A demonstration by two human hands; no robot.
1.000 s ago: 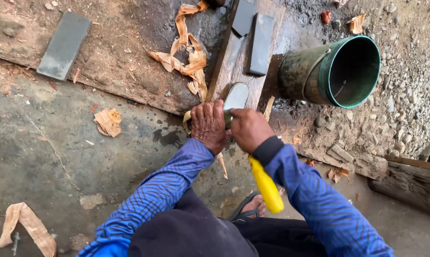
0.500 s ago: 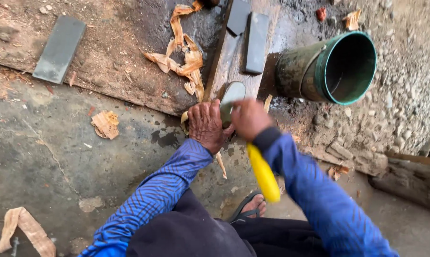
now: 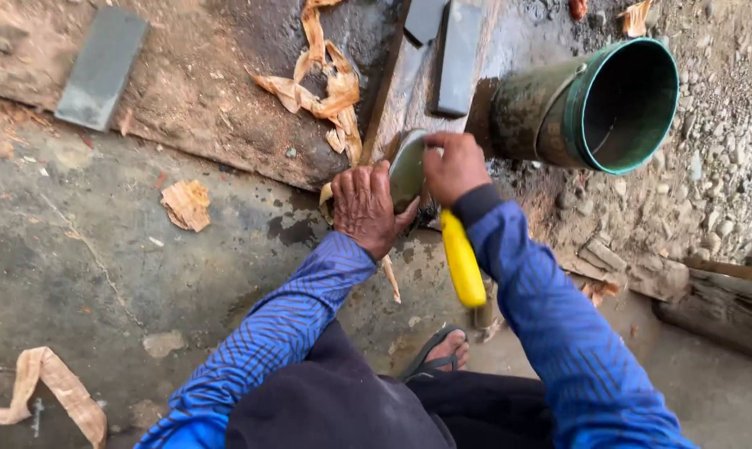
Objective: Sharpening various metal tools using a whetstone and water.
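Note:
My left hand [image 3: 366, 206] rests flat on the near end of a wet wooden plank [image 3: 409, 83], its fingers pressing the side of a curved grey metal blade [image 3: 406, 173]. My right hand [image 3: 454, 165] grips that blade from above, near where it joins a yellow handle [image 3: 462, 259] that points back toward me under my right forearm. Both sleeves are blue. On the plank beyond the blade lie a dark sharpening stone [image 3: 457, 56] and a second one [image 3: 426, 18], cut off by the top edge.
A green bucket [image 3: 594, 106] lies tipped on its side right of the plank. Another grey stone [image 3: 101, 68] lies far left on a slab. Dried husk scraps [image 3: 326, 83] litter the ground. Gravel is at the right, and my sandalled foot [image 3: 439, 352] is below.
Both hands and the blade have slid a little forward along the plank and back, and the view has shifted slightly. The grip is unchanged.

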